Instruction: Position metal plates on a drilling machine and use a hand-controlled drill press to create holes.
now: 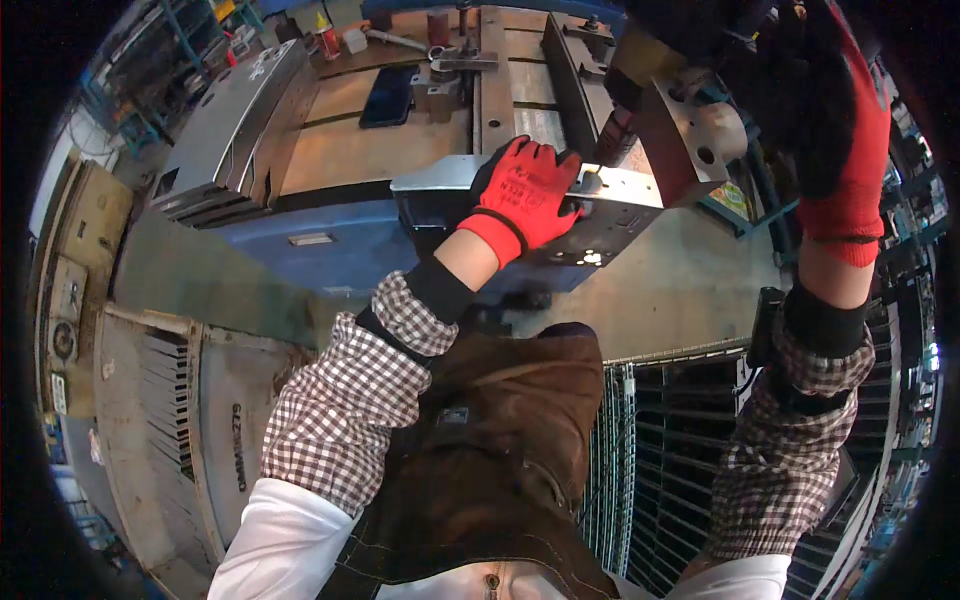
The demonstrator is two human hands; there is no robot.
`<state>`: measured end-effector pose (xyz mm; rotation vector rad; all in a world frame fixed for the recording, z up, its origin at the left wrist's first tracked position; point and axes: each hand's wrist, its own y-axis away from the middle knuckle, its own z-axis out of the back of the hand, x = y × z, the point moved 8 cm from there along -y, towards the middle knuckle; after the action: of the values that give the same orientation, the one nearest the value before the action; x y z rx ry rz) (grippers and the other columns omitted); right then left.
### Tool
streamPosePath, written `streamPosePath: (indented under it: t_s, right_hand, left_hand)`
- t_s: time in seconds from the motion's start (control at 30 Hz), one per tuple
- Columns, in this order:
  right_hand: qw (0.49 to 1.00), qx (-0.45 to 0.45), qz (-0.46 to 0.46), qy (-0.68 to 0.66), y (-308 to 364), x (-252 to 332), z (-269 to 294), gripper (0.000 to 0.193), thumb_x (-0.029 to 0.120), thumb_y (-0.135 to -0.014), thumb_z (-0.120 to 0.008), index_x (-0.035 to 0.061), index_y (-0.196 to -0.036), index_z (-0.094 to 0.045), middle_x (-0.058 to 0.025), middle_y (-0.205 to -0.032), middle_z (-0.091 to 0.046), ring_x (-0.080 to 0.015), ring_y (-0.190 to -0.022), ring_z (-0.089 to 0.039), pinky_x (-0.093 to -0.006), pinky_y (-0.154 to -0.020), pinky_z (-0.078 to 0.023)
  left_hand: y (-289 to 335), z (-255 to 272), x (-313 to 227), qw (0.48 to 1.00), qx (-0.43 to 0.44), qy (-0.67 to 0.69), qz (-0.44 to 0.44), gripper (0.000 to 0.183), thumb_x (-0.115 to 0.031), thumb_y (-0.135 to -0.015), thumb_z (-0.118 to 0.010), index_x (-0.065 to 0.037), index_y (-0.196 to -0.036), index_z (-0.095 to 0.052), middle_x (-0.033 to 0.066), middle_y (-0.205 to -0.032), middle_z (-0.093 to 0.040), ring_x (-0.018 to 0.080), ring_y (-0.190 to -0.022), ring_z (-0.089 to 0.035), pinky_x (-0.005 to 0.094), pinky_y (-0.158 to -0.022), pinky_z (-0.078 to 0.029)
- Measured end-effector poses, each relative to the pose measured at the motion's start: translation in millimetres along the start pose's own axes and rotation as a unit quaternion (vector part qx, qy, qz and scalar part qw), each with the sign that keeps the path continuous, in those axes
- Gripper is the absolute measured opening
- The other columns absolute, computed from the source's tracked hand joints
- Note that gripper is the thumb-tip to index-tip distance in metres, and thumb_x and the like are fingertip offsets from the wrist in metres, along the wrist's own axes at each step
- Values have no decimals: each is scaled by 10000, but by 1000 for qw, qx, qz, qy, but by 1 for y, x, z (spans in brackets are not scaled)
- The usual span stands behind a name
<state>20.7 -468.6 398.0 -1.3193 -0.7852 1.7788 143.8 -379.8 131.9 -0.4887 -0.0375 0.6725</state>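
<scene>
My left hand (525, 197), in a red work glove, grips the bent sheet-metal part (425, 180) at the table's front edge. Its fingers curl over the top flange and the thumb lies against the front face, which has several small holes. Just right of those fingers, the dark cylindrical tool end (616, 138) of a machine points down at the flange. My right hand (850, 150), gloved in red with dark areas, is raised at the upper right beside the machine's dark head. Shadow hides its fingers and anything in them.
A stack of bent metal sheets (235, 130) lies on the table's left. Behind stand a dark phone (390, 97), a metal clamp block (437, 95), a hammer (395, 40) and a red bottle (327, 38). A steel block with holes (690, 140) juts out beside the tool.
</scene>
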Motion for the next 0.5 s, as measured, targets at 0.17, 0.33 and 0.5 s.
streamPosePath:
  t_s: [0.17, 0.33, 0.5]
  right_hand:
    - [998, 18, -46, -33, 7, -20, -3, 481, 11, -809, -654, -45, -1286, -627, -205, -1315, -648, -353, -1043, -689, -343, -860, -542]
    - [999, 15, -29, 13, -8, -4, 0, 540, 27, -792, -690, -36, -1322, -610, -203, -1338, -638, -348, -1055, -686, -342, -857, -539]
    - [1000, 11, 6, 0, -2, -18, 1, 548, 41, -792, -705, -34, -1325, -606, -216, -1349, -631, -339, -1048, -684, -337, -859, -537]
  left_hand:
    - [-2, 1, -4, 1000, -25, -2, -17, 653, -426, -807, -729, -82, -1336, -559, 173, -1105, -611, 350, -1117, -580, 473, -1118, -376]
    - [1, 5, -2, 1000, -1, 1, -7, 656, -431, -810, -723, -80, -1338, -557, 176, -1107, -603, 352, -1122, -574, 472, -1119, -374]
    - [2, 6, -4, 1000, -10, 4, -10, 666, -435, -809, -724, -82, -1348, -553, 184, -1132, -595, 357, -1132, -568, 475, -1121, -372]
